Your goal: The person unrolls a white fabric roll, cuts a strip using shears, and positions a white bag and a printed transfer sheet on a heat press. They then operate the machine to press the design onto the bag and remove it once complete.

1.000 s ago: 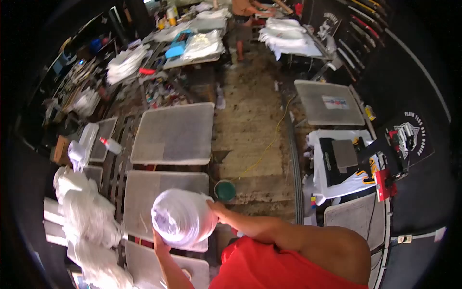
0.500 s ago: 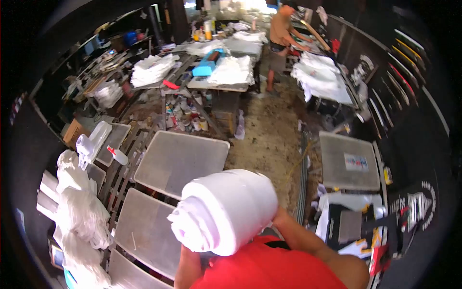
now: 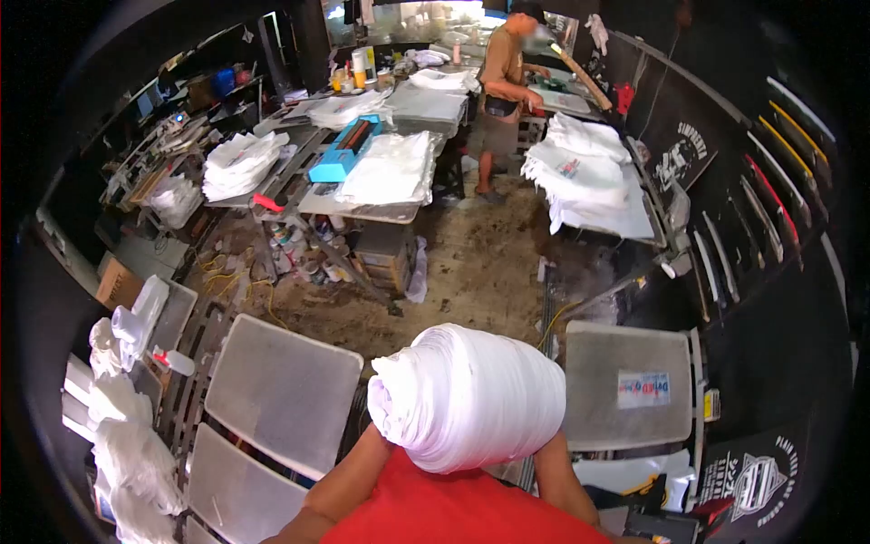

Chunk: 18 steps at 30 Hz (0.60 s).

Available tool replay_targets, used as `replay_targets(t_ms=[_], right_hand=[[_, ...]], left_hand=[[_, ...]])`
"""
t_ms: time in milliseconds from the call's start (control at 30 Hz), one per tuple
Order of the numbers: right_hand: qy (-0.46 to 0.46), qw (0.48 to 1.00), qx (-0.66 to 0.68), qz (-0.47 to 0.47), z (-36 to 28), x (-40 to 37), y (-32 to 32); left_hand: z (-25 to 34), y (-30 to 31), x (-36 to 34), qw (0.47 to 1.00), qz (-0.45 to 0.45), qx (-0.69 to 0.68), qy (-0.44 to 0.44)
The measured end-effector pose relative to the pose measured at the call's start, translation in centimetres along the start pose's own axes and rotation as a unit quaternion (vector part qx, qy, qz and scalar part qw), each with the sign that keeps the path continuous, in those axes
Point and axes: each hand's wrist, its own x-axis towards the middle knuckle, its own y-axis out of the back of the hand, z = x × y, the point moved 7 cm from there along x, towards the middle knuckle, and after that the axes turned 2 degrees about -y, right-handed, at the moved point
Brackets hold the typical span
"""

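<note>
A thick roll of white fabric (image 3: 480,399) is held out in front of my red shirt, its loosely folded end facing left. My left hand (image 3: 381,437) supports it from below at the left end; only the wrist area shows. At the opposite end, my right hand (image 3: 550,444) is under and behind the roll. Its fingers, like those of the left, are hidden by the fabric. The roll is in the air, in front of a grey flat board (image 3: 285,394) on the left and another board (image 3: 625,422) with a printed label on the right.
An aisle of stained floor (image 3: 453,272) runs ahead. White cloth stacks lie on the tables, one (image 3: 390,168) beside a blue device (image 3: 346,150). A person (image 3: 503,77) stands at the right-hand table. White cloth bundles (image 3: 127,444) and a spray bottle (image 3: 174,361) are at left.
My view has moved forward along the aisle. The roll has shifted right and turned more crosswise, with both forearms now showing beneath it. The other person's arms have moved.
</note>
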Motion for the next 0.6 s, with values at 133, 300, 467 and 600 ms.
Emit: replay_targets(t_ms=[133, 300, 467, 600], right_hand=[[0.018, 1.0, -0.013, 0.012, -4.0, 6.8, -0.9], [0.056, 0.997, -0.033, 0.04, -8.3, 16.7, -3.8], [0.055, 0.996, -0.058, 0.037, -12.0, 26.7, -9.3], [0.031, 0.997, -0.074, 0.021, -13.4, 34.5, -13.2]], left_hand=[[2.3, -0.5, 8.6, 0.993, -0.017, 0.095, -0.067], [6.9, -1.0, 19.0, 0.99, -0.141, 0.012, 0.013], [13.6, -1.9, 26.6, 0.99, -0.139, -0.014, 0.02], [19.6, -5.7, 30.1, 0.985, -0.166, -0.046, 0.0]])
